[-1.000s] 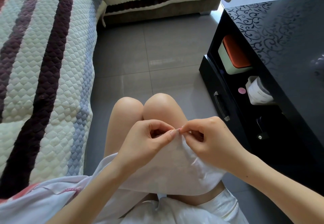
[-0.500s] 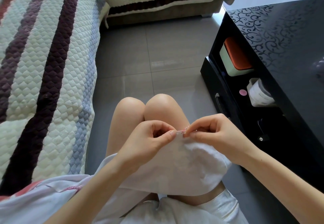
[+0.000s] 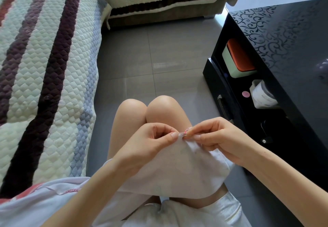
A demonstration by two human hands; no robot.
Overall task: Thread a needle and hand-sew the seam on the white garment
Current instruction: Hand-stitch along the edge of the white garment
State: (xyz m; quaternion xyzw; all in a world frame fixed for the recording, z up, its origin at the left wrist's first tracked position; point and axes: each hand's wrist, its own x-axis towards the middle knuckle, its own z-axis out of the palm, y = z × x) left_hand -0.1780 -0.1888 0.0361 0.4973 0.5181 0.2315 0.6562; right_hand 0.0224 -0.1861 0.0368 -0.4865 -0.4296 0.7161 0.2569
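Note:
The white garment (image 3: pixel 177 170) drapes over my lap and trails off to the left, with pink stitching along its edges. My left hand (image 3: pixel 149 145) pinches the garment's top edge between thumb and forefinger. Just to the right, my right hand (image 3: pixel 220 138) pinches a thin needle (image 3: pixel 188 134) that lies level, its tip in the fabric edge by the pink stitches. The two hands nearly touch above my knees. The thread is too fine to make out.
A quilted striped sofa cover (image 3: pixel 44 84) fills the left side. On the right stands a glossy black table (image 3: pixel 287 52) whose shelf holds an orange-lidded box (image 3: pixel 237 59) and a white container (image 3: pixel 262 95). Grey floor tiles (image 3: pixel 159 58) lie ahead.
My right hand has shifted a little to the right and turned, so the needle now shows between its fingertips at the fabric edge. My left hand keeps its pinch.

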